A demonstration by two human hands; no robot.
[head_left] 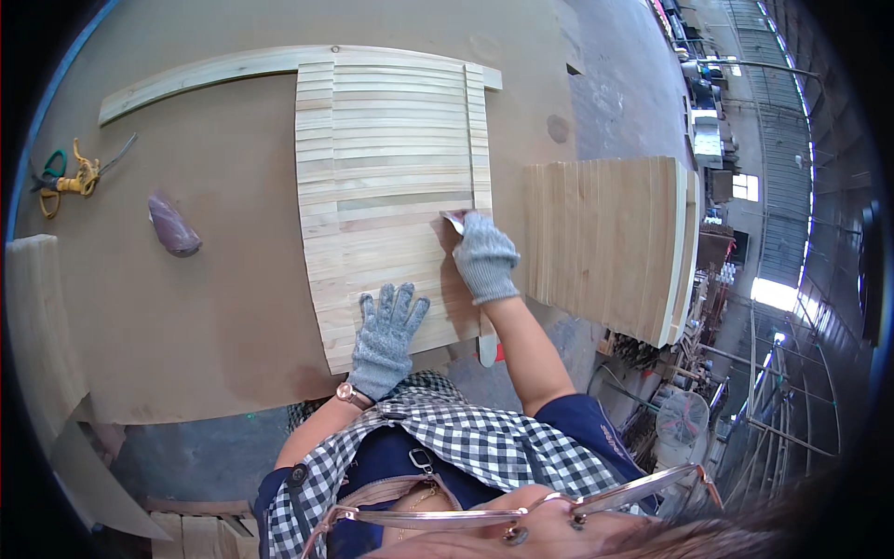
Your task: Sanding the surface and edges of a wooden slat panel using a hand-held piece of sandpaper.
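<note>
Hair [792, 538] foremost; wooden slats [400, 140] under spread left fingers [402, 300].

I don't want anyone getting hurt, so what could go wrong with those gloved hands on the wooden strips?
The left hand rests on the pale wooden strips; if those are loose, they might slide under it. The right hand holds a small, hard-to-identify piece at the strips, so a rough edge could perhaps snag its knitted glove. The row of boards is near the right forearm, so a bump might shift them.
</note>
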